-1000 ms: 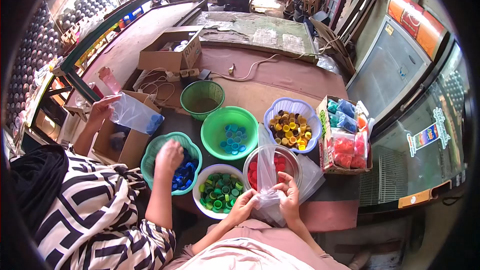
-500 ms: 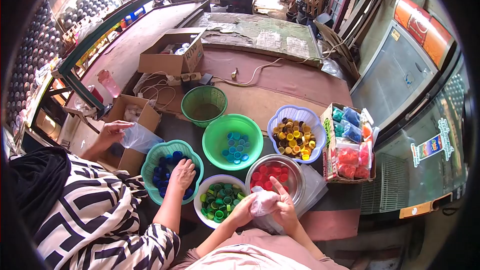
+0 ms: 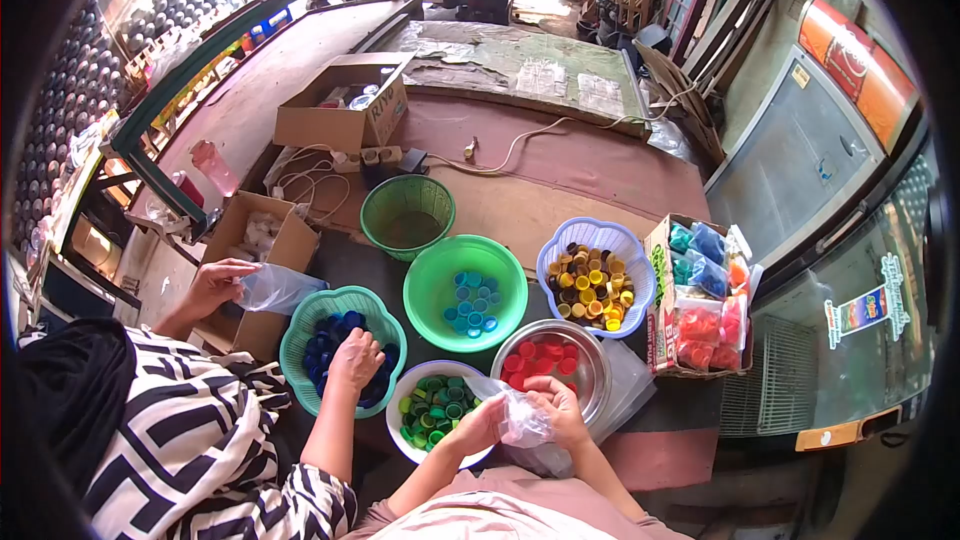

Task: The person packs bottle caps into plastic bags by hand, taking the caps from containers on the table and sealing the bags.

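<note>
Left hand (image 3: 480,426) and right hand (image 3: 563,414), fingers curled in, grip the clear bag (image 3: 523,422), presumably to steady its thin film; it is held just before the steel bowl (image 3: 600,372), likely so the red caps (image 3: 540,357) lie close

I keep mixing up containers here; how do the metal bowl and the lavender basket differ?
The metal bowl has a smooth round rim; the lavender basket has a scalloped one.
The bowl holds red caps; the basket holds yellow and brown caps.
The bowl stands closer in; the basket sits farther back.
Both are open-topped and hold loose caps.
</note>
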`<control>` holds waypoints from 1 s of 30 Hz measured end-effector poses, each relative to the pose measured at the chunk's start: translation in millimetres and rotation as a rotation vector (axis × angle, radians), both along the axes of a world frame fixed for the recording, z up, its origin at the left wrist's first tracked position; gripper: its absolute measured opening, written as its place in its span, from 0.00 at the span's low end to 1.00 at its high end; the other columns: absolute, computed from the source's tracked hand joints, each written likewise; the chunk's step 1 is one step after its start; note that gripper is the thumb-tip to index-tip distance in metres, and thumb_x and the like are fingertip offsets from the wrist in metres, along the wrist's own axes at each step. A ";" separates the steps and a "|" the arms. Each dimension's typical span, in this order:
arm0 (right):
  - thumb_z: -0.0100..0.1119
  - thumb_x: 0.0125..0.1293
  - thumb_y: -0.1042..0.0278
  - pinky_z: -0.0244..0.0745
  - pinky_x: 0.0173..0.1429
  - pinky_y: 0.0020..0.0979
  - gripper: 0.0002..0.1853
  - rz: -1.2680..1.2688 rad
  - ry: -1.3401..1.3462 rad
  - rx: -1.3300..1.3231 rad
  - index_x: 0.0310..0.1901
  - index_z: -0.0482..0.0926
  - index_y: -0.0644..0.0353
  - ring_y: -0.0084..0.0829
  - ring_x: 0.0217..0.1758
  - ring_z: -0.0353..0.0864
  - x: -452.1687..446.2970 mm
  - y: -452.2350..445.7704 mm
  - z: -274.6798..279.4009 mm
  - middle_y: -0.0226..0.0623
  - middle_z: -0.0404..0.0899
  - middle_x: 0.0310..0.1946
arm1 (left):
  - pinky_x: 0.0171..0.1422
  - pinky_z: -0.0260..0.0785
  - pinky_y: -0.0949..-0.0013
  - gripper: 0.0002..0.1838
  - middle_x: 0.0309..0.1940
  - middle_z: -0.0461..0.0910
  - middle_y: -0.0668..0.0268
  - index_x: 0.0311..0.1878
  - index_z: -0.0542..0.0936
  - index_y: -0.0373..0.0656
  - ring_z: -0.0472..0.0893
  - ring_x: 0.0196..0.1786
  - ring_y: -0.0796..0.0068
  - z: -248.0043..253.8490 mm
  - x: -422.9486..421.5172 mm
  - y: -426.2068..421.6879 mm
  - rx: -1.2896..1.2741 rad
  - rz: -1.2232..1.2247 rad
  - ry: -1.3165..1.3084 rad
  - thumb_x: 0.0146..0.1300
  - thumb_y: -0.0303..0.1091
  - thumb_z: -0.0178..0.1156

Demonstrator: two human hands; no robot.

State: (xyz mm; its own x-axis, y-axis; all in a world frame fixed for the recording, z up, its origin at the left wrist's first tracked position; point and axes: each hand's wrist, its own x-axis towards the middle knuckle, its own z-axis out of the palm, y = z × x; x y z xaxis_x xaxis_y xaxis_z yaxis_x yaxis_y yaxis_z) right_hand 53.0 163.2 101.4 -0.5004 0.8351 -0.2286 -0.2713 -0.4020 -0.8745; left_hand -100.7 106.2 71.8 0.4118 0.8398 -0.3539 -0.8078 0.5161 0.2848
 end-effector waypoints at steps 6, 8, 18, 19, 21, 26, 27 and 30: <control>0.51 0.66 0.65 0.71 0.34 0.18 0.09 0.103 -0.105 -0.070 0.36 0.75 0.62 0.16 0.29 0.75 4.5 17.0 0.7 0.30 0.77 0.27 | 0.57 0.65 0.64 0.21 0.49 0.75 0.62 0.54 0.70 0.39 0.75 0.51 0.70 6.8 -10.2 11.1 0.079 0.055 -0.108 0.68 0.45 0.42; 0.48 0.67 0.64 0.73 0.36 0.20 0.10 0.114 0.183 -0.298 0.36 0.74 0.62 0.19 0.30 0.77 5.5 23.0 -3.5 0.32 0.78 0.28 | 0.61 0.62 0.62 0.24 0.52 0.73 0.61 0.57 0.67 0.36 0.73 0.54 0.68 6.7 -12.2 11.1 0.062 -0.065 0.017 0.67 0.46 0.43; 0.53 0.59 0.75 0.73 0.54 0.31 0.27 0.125 0.555 -0.493 0.60 0.56 0.62 0.33 0.51 0.75 -8.5 37.1 7.5 0.44 0.73 0.49 | 0.65 0.55 0.53 0.23 0.56 0.71 0.59 0.58 0.68 0.41 0.70 0.59 0.61 11.3 -8.8 32.9 0.112 0.279 -0.431 0.68 0.46 0.38; 0.54 0.58 0.75 0.72 0.55 0.31 0.29 0.122 0.560 -0.471 0.61 0.55 0.62 0.33 0.53 0.74 -9.8 35.7 4.4 0.44 0.72 0.50 | 0.67 0.53 0.54 0.24 0.57 0.70 0.59 0.59 0.66 0.40 0.68 0.60 0.62 15.5 -8.0 35.3 0.142 0.289 -0.468 0.68 0.46 0.37; 0.55 0.55 0.80 0.70 0.57 0.32 0.32 0.105 0.637 -0.490 0.61 0.55 0.62 0.33 0.53 0.74 -8.4 37.6 -1.6 0.44 0.71 0.51 | 0.69 0.49 0.55 0.25 0.59 0.67 0.59 0.62 0.62 0.39 0.66 0.62 0.63 22.8 -7.1 41.0 0.206 0.305 -0.542 0.69 0.45 0.36; 0.51 0.53 0.86 0.71 0.57 0.32 0.34 0.016 0.792 -0.527 0.63 0.54 0.59 0.32 0.53 0.75 -11.6 45.2 1.1 0.42 0.72 0.50 | 0.70 0.50 0.54 0.26 0.60 0.66 0.54 0.61 0.62 0.34 0.65 0.63 0.59 3.9 -1.1 38.2 0.164 0.388 -0.507 0.68 0.44 0.37; 0.50 0.53 0.87 0.71 0.57 0.33 0.34 0.011 0.849 -0.542 0.63 0.54 0.59 0.33 0.52 0.75 -12.1 45.8 -1.6 0.42 0.72 0.50 | 0.69 0.51 0.53 0.26 0.59 0.66 0.52 0.60 0.63 0.33 0.65 0.63 0.58 3.2 0.3 38.7 0.150 0.382 -0.461 0.68 0.44 0.38; 0.47 0.53 0.89 0.72 0.57 0.35 0.35 -0.015 0.924 -0.597 0.64 0.53 0.57 0.33 0.52 0.75 -15.3 47.6 -6.5 0.43 0.73 0.49 | 0.69 0.52 0.54 0.27 0.59 0.66 0.50 0.59 0.64 0.32 0.66 0.62 0.56 11.2 0.7 42.1 0.071 0.350 -0.613 0.66 0.44 0.41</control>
State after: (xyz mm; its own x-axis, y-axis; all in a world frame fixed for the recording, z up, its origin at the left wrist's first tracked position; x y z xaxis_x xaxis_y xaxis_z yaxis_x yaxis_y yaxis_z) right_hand 37.7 210.8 94.9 -0.6774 0.7222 -0.1402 -0.7296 -0.6838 0.0027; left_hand -100.0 148.4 83.0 0.2208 0.9717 -0.0841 -0.9485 0.1938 -0.2505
